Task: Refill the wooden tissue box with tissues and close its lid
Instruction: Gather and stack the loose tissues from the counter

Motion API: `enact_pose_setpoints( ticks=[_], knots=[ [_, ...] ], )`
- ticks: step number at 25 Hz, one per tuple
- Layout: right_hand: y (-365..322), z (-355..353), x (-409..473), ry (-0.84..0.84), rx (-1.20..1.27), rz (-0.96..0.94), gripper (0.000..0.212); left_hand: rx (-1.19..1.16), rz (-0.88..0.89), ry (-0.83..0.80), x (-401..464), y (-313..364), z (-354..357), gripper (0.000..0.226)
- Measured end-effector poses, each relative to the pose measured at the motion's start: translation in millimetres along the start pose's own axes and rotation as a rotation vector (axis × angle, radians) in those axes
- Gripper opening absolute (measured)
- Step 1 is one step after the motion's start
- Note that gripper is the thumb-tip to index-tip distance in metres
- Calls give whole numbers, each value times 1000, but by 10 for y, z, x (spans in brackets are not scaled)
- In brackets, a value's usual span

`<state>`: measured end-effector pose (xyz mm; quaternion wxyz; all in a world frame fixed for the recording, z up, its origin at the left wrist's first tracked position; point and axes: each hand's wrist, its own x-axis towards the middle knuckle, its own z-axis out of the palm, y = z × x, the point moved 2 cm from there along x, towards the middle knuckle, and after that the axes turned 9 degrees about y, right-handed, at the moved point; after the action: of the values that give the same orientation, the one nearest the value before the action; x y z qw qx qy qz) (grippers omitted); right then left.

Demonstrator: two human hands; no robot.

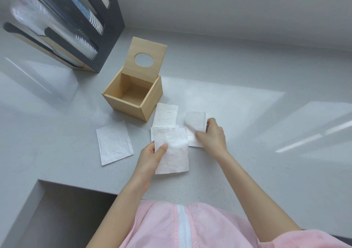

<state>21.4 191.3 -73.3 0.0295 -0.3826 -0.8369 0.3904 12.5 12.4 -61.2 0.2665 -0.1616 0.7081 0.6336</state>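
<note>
The wooden tissue box (150, 106) stands on the grey counter, empty inside, with its lid (146, 74) tilted up at the back; the lid has an oval hole. White folded tissues lie in front of the box. My left hand (152, 155) grips one tissue (172, 152) by its left edge, thumb on top, over another tissue. My right hand (211, 135) pinches a second tissue (196, 123) just to the right. A further tissue (165, 114) lies flat beside the box, and one more tissue (114, 143) lies apart on the left.
A dark cup dispenser (80, 26) with stacks of cups stands at the back left, close to the box. The grey counter (266, 133) has a recessed cut-out (66, 209) at the front left. A wall runs along the back.
</note>
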Motion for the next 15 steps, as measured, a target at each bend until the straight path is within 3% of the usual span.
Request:
enact_pose_setpoints(
  ticks=[4, 8, 13, 15],
  knots=[
    [46, -137, -59, -22, 379, 147, 37, -29, -42, -7, 10, 5, -12, 21],
    [17, -260, -200, -50, 530, 148, 46, -39, -58, -9, 6, 10, -2, 21],
    [-150, -344, -510, -411, 996, 76, 47, -45, -52, -66, -12, 41, 37, 26],
    [-192, -348, -594, -396, 994, 30, 41, -59, -36, -83, -14, 59, 52, 28]
  ],
)
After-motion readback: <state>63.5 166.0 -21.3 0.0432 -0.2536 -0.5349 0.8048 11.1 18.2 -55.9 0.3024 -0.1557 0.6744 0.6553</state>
